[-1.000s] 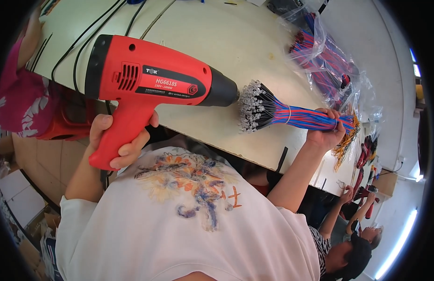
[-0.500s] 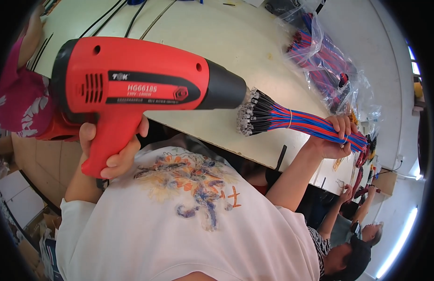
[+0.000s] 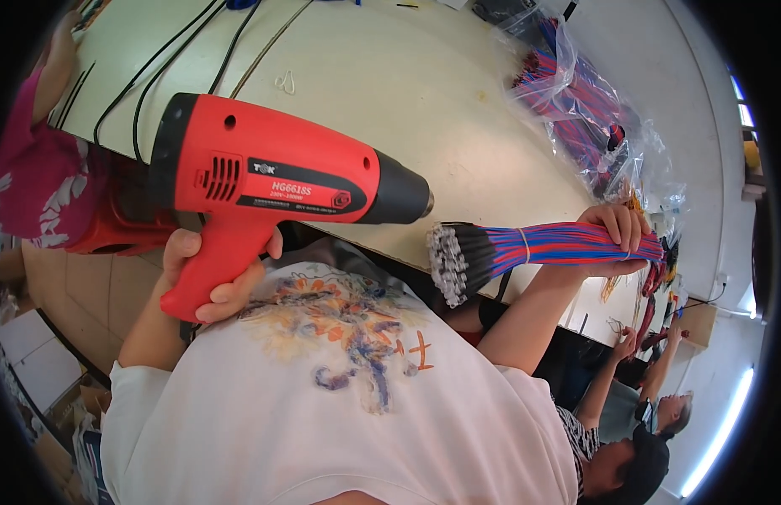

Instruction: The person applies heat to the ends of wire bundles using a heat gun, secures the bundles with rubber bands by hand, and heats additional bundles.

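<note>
Table (image 3: 424, 118): pale top
Plastic bag (image 3: 647, 147): clear, crumpled, around red and blue wires (image 3: 586, 94)
Person at left (image 3: 55, 84): magenta top (image 3: 49, 168), white print
Person at lower right (image 3: 607, 465): black cap (image 3: 650, 459), striped sleeve (image 3: 579, 434)
Light tube (image 3: 719, 433): lit, white, lower right

Bright tube light (image 3: 718, 433) lower right, fisheye distortion

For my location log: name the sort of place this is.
Probably a wiring workshop: the left hand holds a red heat gun, the right hand a wire bundle, and bagged wires lie nearby.
</note>
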Motion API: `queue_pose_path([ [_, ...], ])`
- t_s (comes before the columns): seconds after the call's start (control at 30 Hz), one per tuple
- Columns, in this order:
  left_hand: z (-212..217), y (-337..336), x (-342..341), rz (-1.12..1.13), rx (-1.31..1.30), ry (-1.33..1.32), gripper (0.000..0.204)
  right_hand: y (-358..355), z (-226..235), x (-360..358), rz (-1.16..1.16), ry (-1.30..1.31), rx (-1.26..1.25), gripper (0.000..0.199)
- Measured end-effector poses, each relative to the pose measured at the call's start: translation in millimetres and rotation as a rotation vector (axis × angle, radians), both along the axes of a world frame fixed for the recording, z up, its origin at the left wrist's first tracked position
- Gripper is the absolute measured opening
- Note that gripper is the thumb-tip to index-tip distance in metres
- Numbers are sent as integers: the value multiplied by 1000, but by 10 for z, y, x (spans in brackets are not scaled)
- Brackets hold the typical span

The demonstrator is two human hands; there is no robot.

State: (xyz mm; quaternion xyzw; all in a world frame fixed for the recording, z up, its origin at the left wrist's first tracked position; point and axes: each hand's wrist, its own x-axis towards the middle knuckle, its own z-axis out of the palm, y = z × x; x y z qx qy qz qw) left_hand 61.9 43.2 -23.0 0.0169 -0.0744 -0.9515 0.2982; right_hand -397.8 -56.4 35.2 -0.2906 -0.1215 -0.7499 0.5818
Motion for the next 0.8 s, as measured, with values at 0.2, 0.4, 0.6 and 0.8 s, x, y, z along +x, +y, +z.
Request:
queue_pose_path([
  [0.2,54,34,-98,-26,44,-5,70,-47,-33,-142,-159,-152,48,30],
  [0.4,37,92,-92,-8,66,13,72,-61,7,-159,-421,-211,215,29],
  [0.6,112,-87,-70,-98,-120,32,76,-80,-117,-244,-756,-130,657,43],
  [0.8,205,-146,-83,-26,-232,-86,77,-140,-71,-158,-867,-30,1003,48],
])
